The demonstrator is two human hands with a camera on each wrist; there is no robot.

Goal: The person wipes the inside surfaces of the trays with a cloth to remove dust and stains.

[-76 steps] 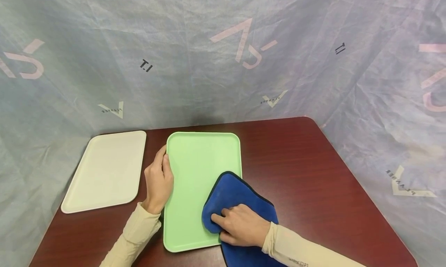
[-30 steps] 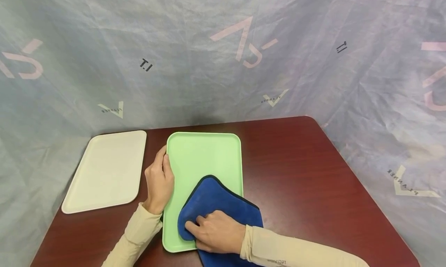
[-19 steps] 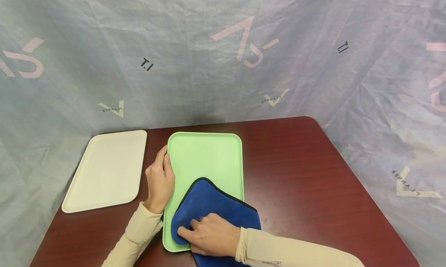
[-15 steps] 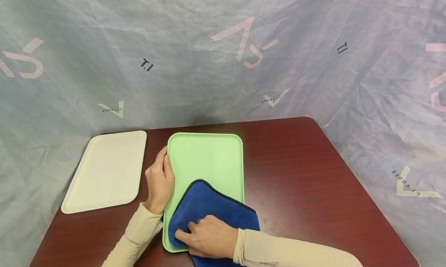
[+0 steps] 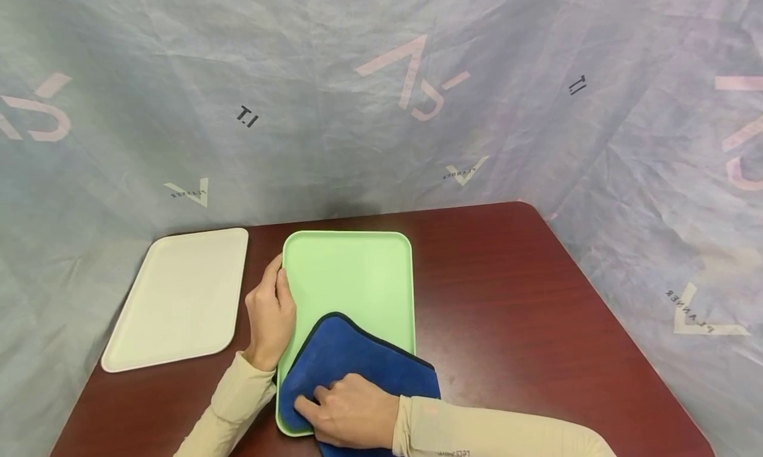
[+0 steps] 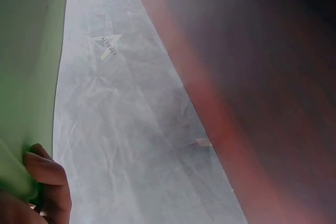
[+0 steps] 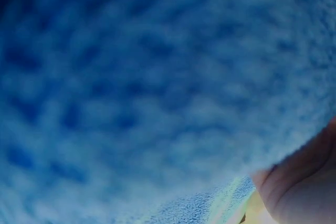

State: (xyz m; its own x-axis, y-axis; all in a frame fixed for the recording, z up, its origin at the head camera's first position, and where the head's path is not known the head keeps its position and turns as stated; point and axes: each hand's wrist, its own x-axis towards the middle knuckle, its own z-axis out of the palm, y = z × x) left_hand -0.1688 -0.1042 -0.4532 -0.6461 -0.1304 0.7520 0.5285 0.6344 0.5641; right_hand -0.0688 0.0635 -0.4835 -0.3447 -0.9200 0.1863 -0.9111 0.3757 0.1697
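Observation:
A light green rectangular tray (image 5: pixel 352 271) is in the middle of the head view. My left hand (image 5: pixel 271 314) grips its left rim; in the left wrist view the fingers (image 6: pixel 50 177) curl round the tray's edge. A blue cloth (image 5: pixel 357 351) with black edging covers the tray's near part and hangs over its near side. My right hand (image 5: pixel 352 410) holds the cloth bunched under curled fingers, pressed on the tray near its lower left corner. Blurred blue cloth (image 7: pixel 157 77) fills most of the right wrist view, hiding the fingertips.
A white tray (image 5: pixel 179 298) lies at the left of the dark red wooden table (image 5: pixel 507 298). Grey printed sheeting (image 5: pixel 334 99) hangs behind the table and along both sides.
My right hand has slid the cloth leftward and slightly nearer, from the tray's right side to its lower left corner. My left hand keeps its grip on the rim.

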